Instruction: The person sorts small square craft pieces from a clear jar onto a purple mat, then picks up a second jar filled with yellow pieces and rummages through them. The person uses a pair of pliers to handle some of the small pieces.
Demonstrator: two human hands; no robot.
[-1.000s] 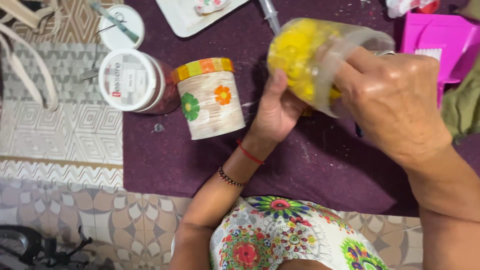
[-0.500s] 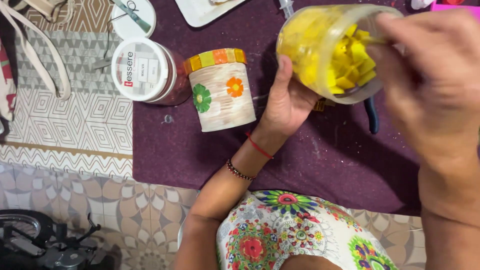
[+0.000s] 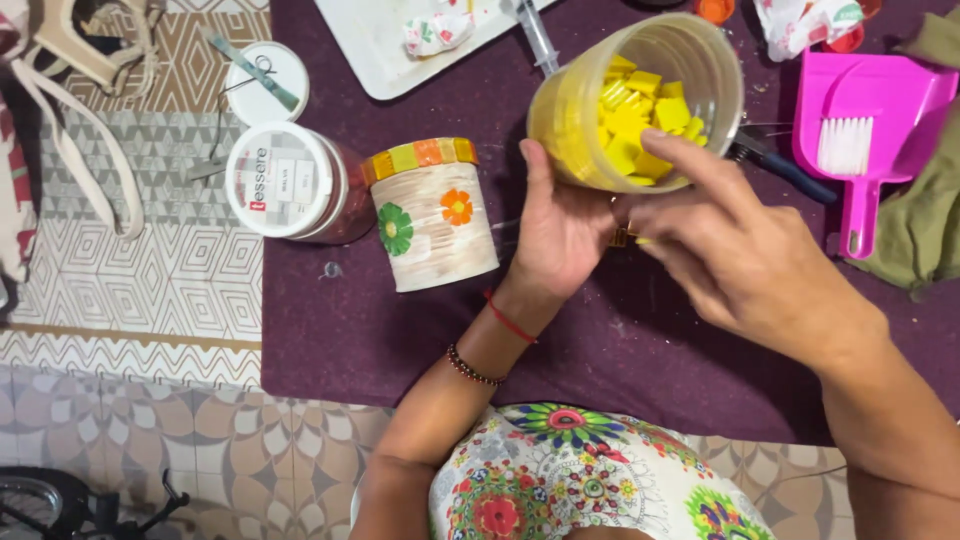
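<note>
My left hand point(image 3: 560, 232) lies palm up under a clear plastic jar point(image 3: 585, 120) and holds it tilted above the purple mat point(image 3: 350, 330). The jar's mouth faces me and shows several yellow square tiles point(image 3: 640, 125) inside. My right hand point(image 3: 755, 265) is at the jar's mouth with its fingers spread, the index fingertip touching the rim by the tiles. It grips nothing that I can see. A red thread and a bead bracelet circle my left wrist.
A tin decorated with mosaic flowers point(image 3: 435, 215) lies left of my left hand, next to a white-lidded jar point(image 3: 285, 182) and a loose white lid point(image 3: 265, 80). A white tray point(image 3: 385, 45) and a syringe point(image 3: 537, 38) are behind. A black-handled tool point(image 3: 785, 168), pink dustpan point(image 3: 880, 120) and green cloth point(image 3: 925, 215) lie right.
My right hand has let go of the jar's side and moved to its mouth. The jar has turned so its opening faces me, resting in my left hand.
</note>
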